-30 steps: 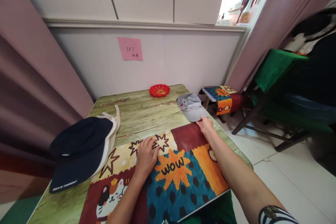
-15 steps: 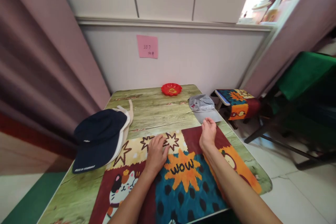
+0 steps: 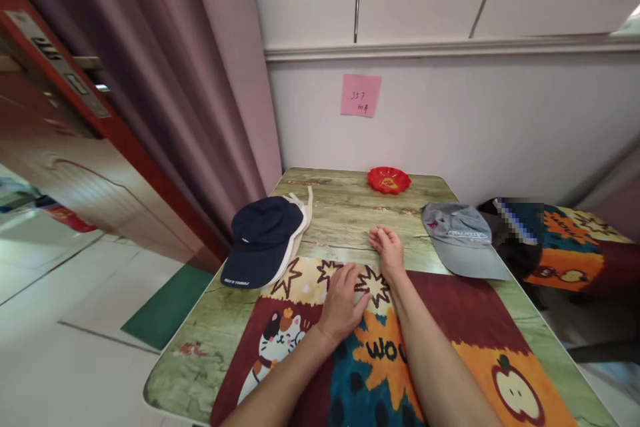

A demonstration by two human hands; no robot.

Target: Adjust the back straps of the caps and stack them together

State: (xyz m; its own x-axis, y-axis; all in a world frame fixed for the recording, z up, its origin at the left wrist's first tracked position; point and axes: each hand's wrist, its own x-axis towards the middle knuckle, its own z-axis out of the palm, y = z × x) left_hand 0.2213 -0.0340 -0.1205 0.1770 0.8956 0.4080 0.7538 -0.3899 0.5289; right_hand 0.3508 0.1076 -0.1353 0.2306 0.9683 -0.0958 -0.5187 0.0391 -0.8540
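Observation:
My left hand (image 3: 341,300) lies flat on the colorful patchwork mat (image 3: 440,307), palm down, with its fingers slightly spread. Just above the mat's far edge, my right hand (image 3: 387,252) is raised with loosely bent fingers apart and no object visible in them. On the left side of the table, a navy cap (image 3: 265,233) sits stacked over lighter caps (image 3: 300,235), whose straps stick out behind. A grey cap (image 3: 463,240) lies to the right of my right hand, brim toward me. Neither hand touches a cap.
A red scalloped dish (image 3: 389,180) stands at the back of the wood-patterned table (image 3: 340,193). Above it, a pink note (image 3: 361,95) sticks to the wall. A curtain (image 3: 225,80) and a door (image 3: 100,167) are at left, a mat-covered stool (image 3: 570,240) at right.
The view has swung left, bringing the door into sight. My right hand has moved left, away from the grey cap, toward my left hand. My left hand stays on the mat.

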